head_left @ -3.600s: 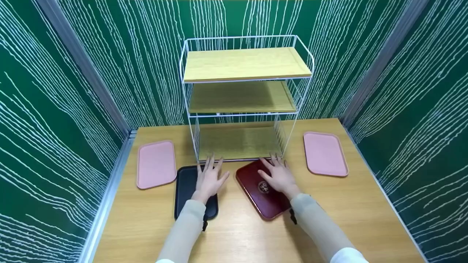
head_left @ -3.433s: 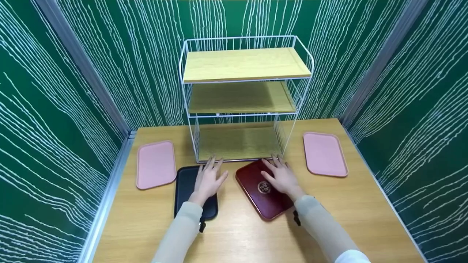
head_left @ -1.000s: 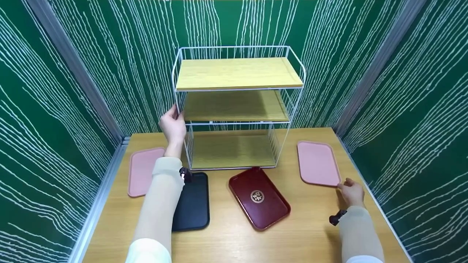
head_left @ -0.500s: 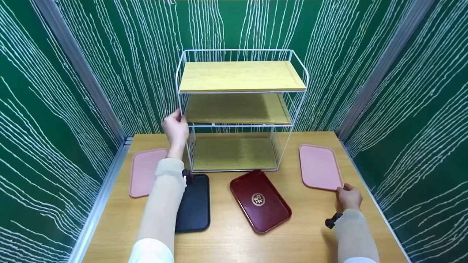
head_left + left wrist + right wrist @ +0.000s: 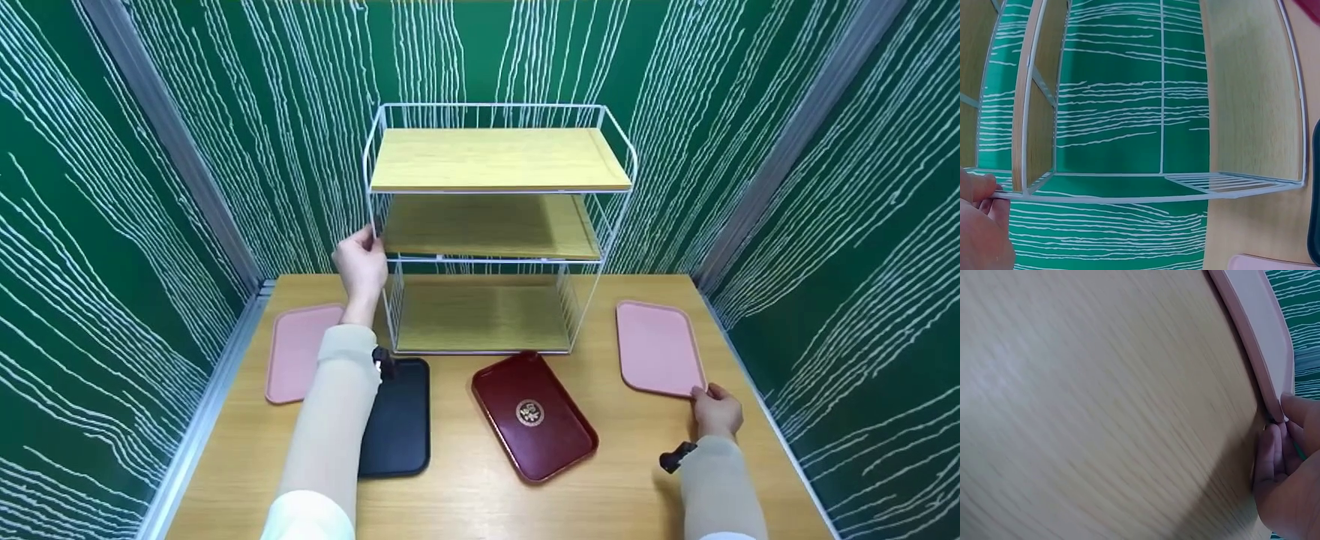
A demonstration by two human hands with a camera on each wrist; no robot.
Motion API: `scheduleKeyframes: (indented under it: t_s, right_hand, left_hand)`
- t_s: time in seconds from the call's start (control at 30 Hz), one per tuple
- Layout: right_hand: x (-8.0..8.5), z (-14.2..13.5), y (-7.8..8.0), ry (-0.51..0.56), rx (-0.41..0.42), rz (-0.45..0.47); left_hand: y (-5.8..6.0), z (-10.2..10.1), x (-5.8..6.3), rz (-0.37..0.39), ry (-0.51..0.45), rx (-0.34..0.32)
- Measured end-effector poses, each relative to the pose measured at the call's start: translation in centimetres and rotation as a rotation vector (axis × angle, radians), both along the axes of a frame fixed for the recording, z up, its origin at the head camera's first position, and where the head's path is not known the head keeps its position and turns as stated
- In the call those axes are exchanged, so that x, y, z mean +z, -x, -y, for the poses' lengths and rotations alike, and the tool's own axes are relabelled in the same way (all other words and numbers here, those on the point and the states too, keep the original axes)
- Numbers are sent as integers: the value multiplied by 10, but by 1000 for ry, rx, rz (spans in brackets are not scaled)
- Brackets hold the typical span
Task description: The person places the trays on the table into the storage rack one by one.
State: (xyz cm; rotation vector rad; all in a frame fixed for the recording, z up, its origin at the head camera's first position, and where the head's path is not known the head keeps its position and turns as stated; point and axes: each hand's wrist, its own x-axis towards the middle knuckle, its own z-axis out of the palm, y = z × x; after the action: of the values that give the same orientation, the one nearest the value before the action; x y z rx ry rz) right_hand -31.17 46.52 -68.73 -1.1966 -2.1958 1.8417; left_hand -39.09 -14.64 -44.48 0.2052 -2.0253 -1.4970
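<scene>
In the head view my left hand [image 5: 361, 264] grips the left front upright of the white wire shelf rack [image 5: 501, 260], level with its middle wooden board. The left wrist view shows the fingers [image 5: 981, 185] curled round that wire. At the right, my right hand [image 5: 717, 411] pinches the near right corner of a pink tray [image 5: 660, 347], thumb on top and fingers under the rim, as the right wrist view shows. That tray lies on the table or almost on it. A dark red tray [image 5: 534, 427] with a round gold emblem lies turned at an angle before the rack.
A black tray [image 5: 401, 420] lies left of the red one, partly hidden by my left forearm. A second pink tray [image 5: 300, 356] is farther left, partly covered too. Green walls with white streaks enclose the wooden table [image 5: 480, 510] on three sides.
Both hands have left the black and red trays: the left went up to the rack's upright, the right went to the right pink tray's corner. In the last second they barely moved.
</scene>
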Motion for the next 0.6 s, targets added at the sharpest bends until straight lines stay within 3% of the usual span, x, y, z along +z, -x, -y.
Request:
scheduleKeyframes:
  t_s: [0.2,0.43,0.6]
  right_hand:
    - [0,3,2,63,-39,12]
    - [30,26,-13,98,-77,-11]
    - [19,15,-10,152,-84,-24]
  left_hand:
    - [-1,3,1,17,-9,-14]
    - [0,6,4,35,-5,-31]
    - [-1,5,3,64,-2,-35]
